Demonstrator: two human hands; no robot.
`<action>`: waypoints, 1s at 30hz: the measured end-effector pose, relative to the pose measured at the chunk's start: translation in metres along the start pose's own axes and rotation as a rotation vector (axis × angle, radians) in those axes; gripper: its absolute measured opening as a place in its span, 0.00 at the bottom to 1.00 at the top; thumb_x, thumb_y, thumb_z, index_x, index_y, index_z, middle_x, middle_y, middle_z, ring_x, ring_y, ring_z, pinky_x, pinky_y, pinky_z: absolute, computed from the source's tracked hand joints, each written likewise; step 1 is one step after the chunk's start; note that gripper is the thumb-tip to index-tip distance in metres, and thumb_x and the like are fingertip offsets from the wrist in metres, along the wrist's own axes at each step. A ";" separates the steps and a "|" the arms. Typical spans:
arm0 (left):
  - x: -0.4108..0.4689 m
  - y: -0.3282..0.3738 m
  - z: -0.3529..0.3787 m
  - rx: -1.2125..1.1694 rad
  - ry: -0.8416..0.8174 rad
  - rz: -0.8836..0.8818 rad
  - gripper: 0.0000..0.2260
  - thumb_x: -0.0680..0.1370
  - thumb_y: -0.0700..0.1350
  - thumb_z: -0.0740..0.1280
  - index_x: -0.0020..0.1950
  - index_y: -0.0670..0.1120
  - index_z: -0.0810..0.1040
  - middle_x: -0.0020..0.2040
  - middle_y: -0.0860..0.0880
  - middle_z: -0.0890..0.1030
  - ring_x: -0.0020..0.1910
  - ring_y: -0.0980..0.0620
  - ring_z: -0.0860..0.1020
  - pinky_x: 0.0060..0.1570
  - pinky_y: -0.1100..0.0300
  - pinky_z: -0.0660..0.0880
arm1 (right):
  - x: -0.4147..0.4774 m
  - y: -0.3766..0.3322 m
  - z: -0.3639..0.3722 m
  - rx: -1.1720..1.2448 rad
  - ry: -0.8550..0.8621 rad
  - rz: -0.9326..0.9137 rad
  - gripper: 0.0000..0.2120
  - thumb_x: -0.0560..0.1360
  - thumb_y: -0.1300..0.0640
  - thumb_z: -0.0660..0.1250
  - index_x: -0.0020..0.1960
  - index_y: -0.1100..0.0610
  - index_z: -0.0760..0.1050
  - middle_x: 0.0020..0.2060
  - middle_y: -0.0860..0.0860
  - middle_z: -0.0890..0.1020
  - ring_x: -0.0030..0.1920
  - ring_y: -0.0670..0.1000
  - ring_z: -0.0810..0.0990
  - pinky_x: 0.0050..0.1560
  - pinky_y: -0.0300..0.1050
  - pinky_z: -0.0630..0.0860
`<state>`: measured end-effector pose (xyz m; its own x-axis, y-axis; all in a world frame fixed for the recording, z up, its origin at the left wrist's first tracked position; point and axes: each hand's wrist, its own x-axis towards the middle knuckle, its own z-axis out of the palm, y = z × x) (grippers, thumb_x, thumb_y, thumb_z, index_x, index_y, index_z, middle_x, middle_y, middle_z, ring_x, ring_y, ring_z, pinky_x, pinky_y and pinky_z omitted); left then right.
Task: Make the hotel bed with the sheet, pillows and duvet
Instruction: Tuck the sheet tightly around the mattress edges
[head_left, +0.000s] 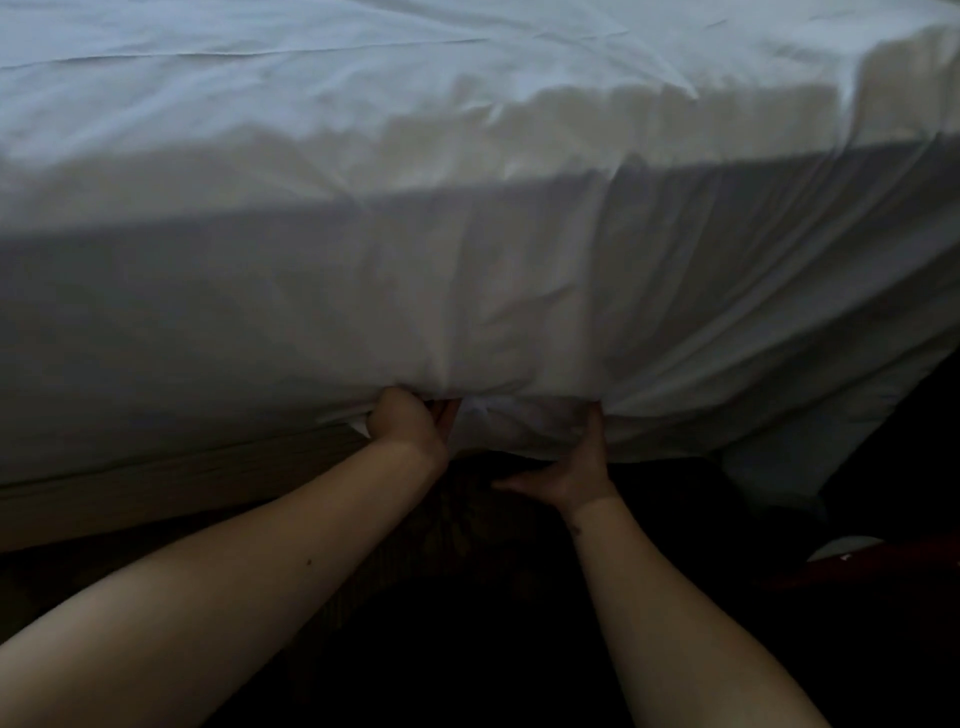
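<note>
You were tucking the sheet (467, 270), which hung down to the bed base (156, 483). Your left hand (410, 423), at seven o'clock, curled its fingers round the hem. Your right hand (574, 467), at five, pressed the hem straight-fingered. Next, you probably needed to feed the loose four-o'clock fold underneath.

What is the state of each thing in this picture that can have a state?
white fabric sheet: draped over top and side, wrinkled, lower edge bunched at the hands, right part hanging loose.
left hand: grips the sheet's lower edge.
right hand: fingers straight, pushing the sheet upward, thumb spread.
beige bed base: uncovered on the left.
</note>
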<state>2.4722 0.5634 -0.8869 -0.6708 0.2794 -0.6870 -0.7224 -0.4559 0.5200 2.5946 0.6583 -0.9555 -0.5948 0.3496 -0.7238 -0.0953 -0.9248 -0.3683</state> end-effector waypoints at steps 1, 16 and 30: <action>0.002 -0.001 0.000 0.011 0.008 0.008 0.17 0.78 0.39 0.55 0.65 0.39 0.74 0.62 0.39 0.77 0.47 0.42 0.78 0.33 0.53 0.80 | 0.002 0.004 0.004 0.006 -0.008 0.007 0.41 0.70 0.26 0.54 0.73 0.53 0.66 0.72 0.57 0.68 0.71 0.62 0.65 0.66 0.64 0.61; 0.003 -0.003 -0.004 0.038 0.007 0.033 0.19 0.77 0.38 0.55 0.66 0.38 0.74 0.64 0.38 0.76 0.48 0.43 0.78 0.43 0.53 0.80 | 0.024 0.018 0.013 0.123 -0.117 -0.073 0.43 0.66 0.23 0.51 0.72 0.47 0.69 0.70 0.55 0.72 0.66 0.60 0.71 0.56 0.58 0.71; -0.014 -0.001 0.021 -0.022 -0.173 -0.305 0.12 0.81 0.38 0.53 0.42 0.43 0.73 0.41 0.45 0.76 0.42 0.48 0.75 0.65 0.52 0.70 | -0.028 -0.051 0.050 -0.162 0.687 -0.721 0.14 0.73 0.59 0.69 0.57 0.64 0.79 0.46 0.49 0.78 0.45 0.52 0.78 0.49 0.44 0.77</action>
<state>2.4792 0.5778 -0.8669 -0.4449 0.5435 -0.7118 -0.8912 -0.3468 0.2922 2.5759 0.6885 -0.8869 0.1559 0.8755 -0.4574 -0.1108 -0.4447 -0.8888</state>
